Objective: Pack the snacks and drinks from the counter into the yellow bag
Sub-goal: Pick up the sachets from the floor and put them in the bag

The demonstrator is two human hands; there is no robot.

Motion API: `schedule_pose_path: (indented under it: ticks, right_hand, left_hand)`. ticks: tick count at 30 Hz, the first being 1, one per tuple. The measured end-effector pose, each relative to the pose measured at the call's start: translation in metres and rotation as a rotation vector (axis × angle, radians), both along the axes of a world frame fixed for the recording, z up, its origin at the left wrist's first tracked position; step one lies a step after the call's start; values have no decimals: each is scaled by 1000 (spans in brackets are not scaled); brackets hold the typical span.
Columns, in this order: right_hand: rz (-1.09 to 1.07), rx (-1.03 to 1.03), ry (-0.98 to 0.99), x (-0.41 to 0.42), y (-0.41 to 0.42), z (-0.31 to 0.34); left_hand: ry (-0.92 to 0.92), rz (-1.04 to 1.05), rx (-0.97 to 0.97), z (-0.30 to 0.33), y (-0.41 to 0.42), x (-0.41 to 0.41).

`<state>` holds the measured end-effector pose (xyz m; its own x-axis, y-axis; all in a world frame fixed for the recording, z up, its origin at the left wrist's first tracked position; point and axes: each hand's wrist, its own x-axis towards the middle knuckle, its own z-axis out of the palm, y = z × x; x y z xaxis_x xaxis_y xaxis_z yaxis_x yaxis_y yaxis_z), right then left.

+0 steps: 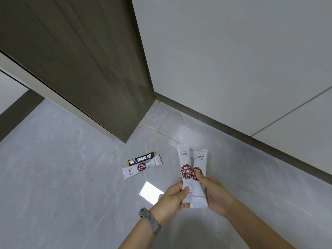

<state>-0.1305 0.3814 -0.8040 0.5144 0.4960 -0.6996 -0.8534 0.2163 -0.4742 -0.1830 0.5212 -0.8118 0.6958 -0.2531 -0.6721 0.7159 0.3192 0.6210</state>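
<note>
**Two sachets in hand, two more waiting on the floor**

Nearest the camera, a person's left hand (173, 195), a grey band (150, 220) at the wrist, pinches the lower part of one white sachet (185, 169) between thumb and fingers, while the right hand (213, 191) curls around a second white sachet (199, 178) just beside it. Both packets stand nearly upright in the grasp, long axes running away from the person, printed tops pointing toward the far wall and crimped bottom seams at the palms; the pair lean slightly apart at the top.

Gathering both into one hand, edges aligned and gripped near the middle where the powder gives body, would likely free the other hand for the rest.

Farther out on the grey tiled floor (53, 177) lie a third white sachet (142, 168) and a black sachet (142, 158), touching side by side, long axes parallel and slanting from lower left to upper right. Being flat and slick, they probably need a fingertip under one end to lift.

Beyond them rise a dark door panel (80, 60) and a pale wall (233, 51). The yellow bag is not in view.
</note>
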Motion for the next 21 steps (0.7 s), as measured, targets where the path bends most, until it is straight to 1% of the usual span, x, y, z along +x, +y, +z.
schedule_pose_path:
  ticks: [5, 9, 14, 21]
  right_hand:
    - [4, -24, -28, 2, 4, 12]
    - [-39, -24, -23, 0, 7, 51]
    - [-81, -15, -8, -9, 2, 151]
    - [-148, 9, -32, -19, -24, 328]
  left_hand:
    - [11, 49, -41, 14, 0, 2]
    - [19, 58, -44, 56, 0, 3]
    - [19, 46, -24, 154, -6, -6]
    - [-12, -4, -19, 331, -29, -8]
